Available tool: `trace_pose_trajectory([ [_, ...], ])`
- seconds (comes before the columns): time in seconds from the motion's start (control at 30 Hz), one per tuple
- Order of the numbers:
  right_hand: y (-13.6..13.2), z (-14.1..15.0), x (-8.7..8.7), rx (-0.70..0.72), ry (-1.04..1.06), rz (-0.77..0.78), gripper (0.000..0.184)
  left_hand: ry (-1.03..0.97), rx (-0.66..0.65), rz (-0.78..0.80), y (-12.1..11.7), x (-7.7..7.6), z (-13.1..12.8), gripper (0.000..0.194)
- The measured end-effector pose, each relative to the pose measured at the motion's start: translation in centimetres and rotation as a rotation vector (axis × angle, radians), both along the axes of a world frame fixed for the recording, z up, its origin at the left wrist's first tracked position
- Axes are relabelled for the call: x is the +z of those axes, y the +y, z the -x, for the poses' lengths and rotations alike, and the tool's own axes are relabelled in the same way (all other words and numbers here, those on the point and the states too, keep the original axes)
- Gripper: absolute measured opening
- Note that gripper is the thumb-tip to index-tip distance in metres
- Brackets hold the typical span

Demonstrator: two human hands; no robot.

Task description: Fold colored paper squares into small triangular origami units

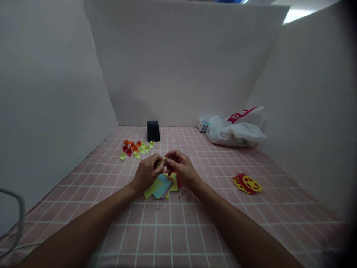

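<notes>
My left hand [147,173] and my right hand [182,168] meet above the middle of the table. Both pinch a small yellow-green paper piece [162,161] between their fingertips. Right under the hands lies a fanned stack of coloured paper squares [162,186] in green, blue, purple and red. Further back on the left sit several small folded paper triangles [136,148], orange, red and yellow-green.
A black phone [153,130] leans against the white back wall. A white plastic bag [235,128] lies at the back right. A red and yellow paper cutout [247,184] rests on the right. The pink checked tablecloth [173,230] covers the table, and a grey cable [16,219] runs at the left edge.
</notes>
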State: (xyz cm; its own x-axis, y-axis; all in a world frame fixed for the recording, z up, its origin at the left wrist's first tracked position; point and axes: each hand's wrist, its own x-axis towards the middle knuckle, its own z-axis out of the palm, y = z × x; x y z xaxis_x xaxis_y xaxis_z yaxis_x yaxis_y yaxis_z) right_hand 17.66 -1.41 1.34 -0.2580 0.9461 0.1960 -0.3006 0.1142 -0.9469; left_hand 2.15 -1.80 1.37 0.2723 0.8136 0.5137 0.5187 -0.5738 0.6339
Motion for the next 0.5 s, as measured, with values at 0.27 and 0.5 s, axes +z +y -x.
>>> trace_pose_trajectory([
  [0.27,-0.02,0.14,-0.21,-0.019,0.035,0.01,0.015,0.209,0.102,-0.381,0.14,-0.43,0.18,0.011],
  [0.5,-0.52,0.27,0.02,-0.017,0.059,0.073,0.02,0.401,0.114,-0.536,0.27,-0.46,0.28,0.013],
])
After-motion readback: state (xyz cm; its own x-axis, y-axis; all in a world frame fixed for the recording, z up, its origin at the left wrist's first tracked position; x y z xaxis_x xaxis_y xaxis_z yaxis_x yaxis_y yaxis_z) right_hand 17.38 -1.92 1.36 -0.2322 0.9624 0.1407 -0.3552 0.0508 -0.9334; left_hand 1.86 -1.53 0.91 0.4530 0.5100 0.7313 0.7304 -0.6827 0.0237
